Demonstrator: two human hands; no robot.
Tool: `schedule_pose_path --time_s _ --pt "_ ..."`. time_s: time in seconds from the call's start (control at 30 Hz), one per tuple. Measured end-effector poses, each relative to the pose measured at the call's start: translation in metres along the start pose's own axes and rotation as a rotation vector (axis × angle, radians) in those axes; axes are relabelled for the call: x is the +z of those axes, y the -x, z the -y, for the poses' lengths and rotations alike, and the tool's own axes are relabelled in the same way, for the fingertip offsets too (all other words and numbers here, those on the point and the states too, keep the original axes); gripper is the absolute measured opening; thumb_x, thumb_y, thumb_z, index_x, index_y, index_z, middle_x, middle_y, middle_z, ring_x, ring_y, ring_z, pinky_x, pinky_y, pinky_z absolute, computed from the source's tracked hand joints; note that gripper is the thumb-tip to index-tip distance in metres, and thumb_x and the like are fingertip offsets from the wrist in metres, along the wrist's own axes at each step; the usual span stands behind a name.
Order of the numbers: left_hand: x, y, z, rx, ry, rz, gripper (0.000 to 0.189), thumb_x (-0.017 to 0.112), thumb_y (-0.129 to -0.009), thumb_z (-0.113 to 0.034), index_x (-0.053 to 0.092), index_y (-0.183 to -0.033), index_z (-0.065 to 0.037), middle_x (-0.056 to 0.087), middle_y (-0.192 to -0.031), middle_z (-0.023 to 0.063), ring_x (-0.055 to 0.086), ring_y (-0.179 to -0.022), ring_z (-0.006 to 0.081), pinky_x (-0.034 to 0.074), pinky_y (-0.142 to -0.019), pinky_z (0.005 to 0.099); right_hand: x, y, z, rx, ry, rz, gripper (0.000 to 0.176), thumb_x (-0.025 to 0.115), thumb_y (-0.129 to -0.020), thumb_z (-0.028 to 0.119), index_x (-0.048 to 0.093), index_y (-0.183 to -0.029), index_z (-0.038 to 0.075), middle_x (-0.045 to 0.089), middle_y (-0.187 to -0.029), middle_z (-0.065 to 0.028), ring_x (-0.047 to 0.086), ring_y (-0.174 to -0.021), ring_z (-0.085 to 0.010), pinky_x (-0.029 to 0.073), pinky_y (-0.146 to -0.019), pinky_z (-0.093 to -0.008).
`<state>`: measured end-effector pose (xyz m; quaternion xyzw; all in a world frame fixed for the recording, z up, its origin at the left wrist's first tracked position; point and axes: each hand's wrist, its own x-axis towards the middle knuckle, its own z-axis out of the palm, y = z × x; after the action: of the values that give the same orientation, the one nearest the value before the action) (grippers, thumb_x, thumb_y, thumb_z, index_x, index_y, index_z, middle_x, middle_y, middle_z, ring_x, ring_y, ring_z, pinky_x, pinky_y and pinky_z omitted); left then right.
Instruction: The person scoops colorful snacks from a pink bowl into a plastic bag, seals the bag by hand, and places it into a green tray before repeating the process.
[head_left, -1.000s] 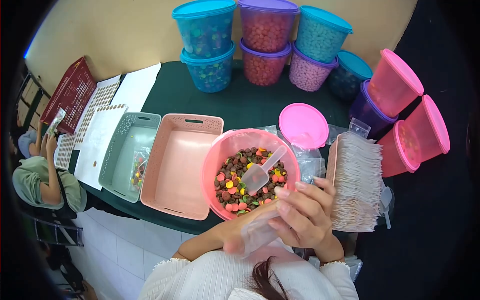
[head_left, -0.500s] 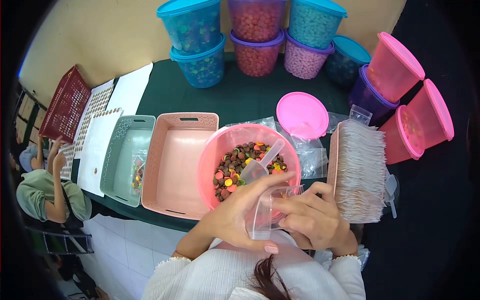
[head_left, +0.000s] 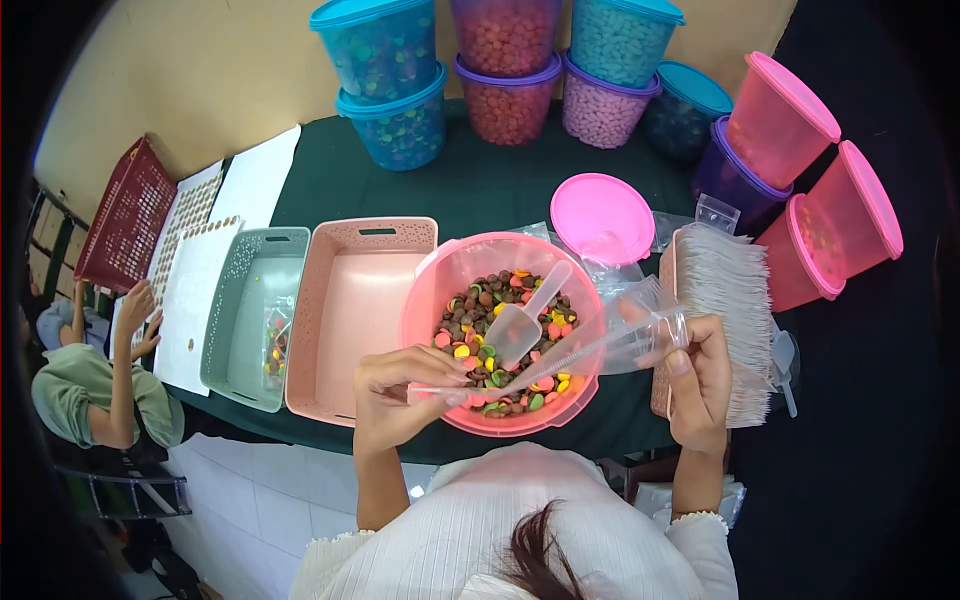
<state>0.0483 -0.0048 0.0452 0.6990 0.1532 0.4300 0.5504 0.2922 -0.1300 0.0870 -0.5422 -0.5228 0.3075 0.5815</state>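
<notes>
A clear plastic bag [head_left: 610,342] is stretched slantwise between my two hands above a pink tub [head_left: 418,310]. My left hand [head_left: 403,395] pinches its lower left end near the tub's front left rim. At the tub's right side my right hand [head_left: 698,385] grips the wider end of the bag, thumb and fingers closed on it. Inside the tub lie brown, pink, yellow and green button-shaped candies [head_left: 477,308]. A translucent scoop [head_left: 518,332] rests on them, handle toward the upper right. I cannot make out anything inside the bag.
Left of the tub stand a peach basket [head_left: 350,300] and a green basket [head_left: 235,330] holding a filled bag. A packed row of bags [head_left: 725,320] and a pink lid [head_left: 600,215] lie right and behind. Stacked candy tubs [head_left: 405,130] line the back. Another person [head_left: 90,385] works far left.
My hands have moved apart, left hand leftward and right hand rightward and up, drawing the bag out flat between them. The scoop is more fully visible.
</notes>
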Motion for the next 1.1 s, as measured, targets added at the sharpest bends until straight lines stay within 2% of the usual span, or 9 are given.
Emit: schedule_pose_path --time_s 0.2,0.27,0.3,0.37,0.5,0.7,0.93,1.0,1.1 --pt "-0.011 0.012 -0.001 0.018 -0.205 -0.390 0.010 0.065 -0.062 0.008 0.057 -0.062 0.002 0.059 -0.063 0.0090 0.059 -0.065 0.0171 0.048 -0.069 0.0351 0.023 0.009 0.021 0.124 0.013 0.031 0.013 0.040 -0.086 0.014 0.040 -0.089 0.001 0.054 -0.097 -0.0221 0.048 -0.075 -0.0122 0.036 -0.072 -0.0252" --pt "-0.036 0.026 -0.002 -0.010 -0.166 -0.281 0.015 0.069 -0.062 0.001 0.059 -0.074 0.001 0.060 -0.071 0.0102 0.059 -0.073 0.0191 0.046 -0.075 0.0357 0.032 0.011 0.015 -0.184 0.234 0.035 0.008 0.050 -0.081 0.006 0.044 -0.083 0.001 0.050 -0.072 -0.0063 0.042 -0.061 -0.0111 0.037 -0.062 -0.0241" --pt "-0.046 0.029 -0.013 -0.129 -0.096 -0.036 0.031 0.073 -0.060 -0.007 0.057 -0.086 0.001 0.059 -0.080 0.0114 0.057 -0.080 0.0207 0.043 -0.080 0.0361 0.026 0.014 0.012 -0.316 0.351 0.077 0.014 0.056 -0.073 0.006 0.047 -0.081 0.002 0.055 -0.082 -0.0116 0.041 -0.059 -0.0159 0.035 -0.060 -0.0276" --pt "-0.078 0.040 -0.014 -0.201 0.019 0.384 0.088 0.081 -0.051 -0.031 0.038 -0.119 0.004 0.050 -0.109 0.0161 0.047 -0.104 0.0251 0.033 -0.091 0.0366 0.022 0.015 0.037 -0.380 0.407 0.266 0.017 0.058 -0.070 0.008 0.047 -0.082 0.003 0.056 -0.091 -0.0128 0.041 -0.059 -0.0171 0.034 -0.060 -0.0289" --pt "-0.064 0.026 -0.034 -0.052 0.144 0.424 0.112 0.081 -0.041 -0.044 0.027 -0.127 0.005 0.036 -0.125 0.0193 0.039 -0.113 0.0263 0.029 -0.094 0.0395 0.060 0.016 0.058 -0.552 0.578 0.717 0.024 0.061 -0.063 0.016 0.050 -0.082 0.007 0.053 -0.110 -0.0128 0.044 -0.062 -0.0182 0.033 -0.062 -0.0306" --pt "-0.029 0.031 -0.023 -0.183 0.191 0.759 0.107 0.082 -0.040 -0.039 0.033 -0.125 0.003 0.041 -0.124 0.0166 0.041 -0.112 0.0247 0.031 -0.094 0.0360 0.099 0.011 0.051 -0.690 0.515 0.777 0.019 0.060 -0.063 0.020 0.052 -0.080 0.014 0.052 -0.113 -0.0086 0.046 -0.071 -0.0133 0.030 -0.062 -0.0295" --pt "-0.060 0.044 -0.027 -0.095 0.133 0.652 0.094 0.081 -0.045 -0.029 0.037 -0.122 0.003 0.047 -0.117 0.0146 0.044 -0.107 0.0244 0.034 -0.091 0.0345 0.109 -0.018 0.042 -0.475 0.098 0.682 0.032 0.059 -0.066 0.017 0.055 -0.097 0.010 0.054 -0.106 -0.0072 0.050 -0.082 -0.0185 0.032 -0.073 -0.0341" --pt "-0.068 0.050 -0.026 -0.202 0.138 0.445 0.090 0.079 -0.046 -0.024 0.038 -0.122 0.002 0.047 -0.113 0.0130 0.044 -0.105 0.0241 0.033 -0.090 0.0343 0.097 -0.047 0.008 -0.350 0.322 0.190 0.034 0.058 -0.067 0.018 0.055 -0.100 0.008 0.055 -0.100 -0.0064 0.049 -0.086 -0.0221 0.031 -0.077 -0.0367" --pt "-0.079 0.066 -0.020 -0.212 0.109 0.385 0.088 0.080 -0.045 -0.020 0.037 -0.120 0.000 0.042 -0.112 0.0129 0.040 -0.107 0.0247 0.030 -0.093 0.0348 0.081 -0.072 -0.047 -0.297 1.162 0.361 0.030 0.054 -0.069 0.024 0.056 -0.092 0.005 0.055 -0.092 -0.0082 0.048 -0.094 -0.0250 0.023 -0.090 -0.0494"
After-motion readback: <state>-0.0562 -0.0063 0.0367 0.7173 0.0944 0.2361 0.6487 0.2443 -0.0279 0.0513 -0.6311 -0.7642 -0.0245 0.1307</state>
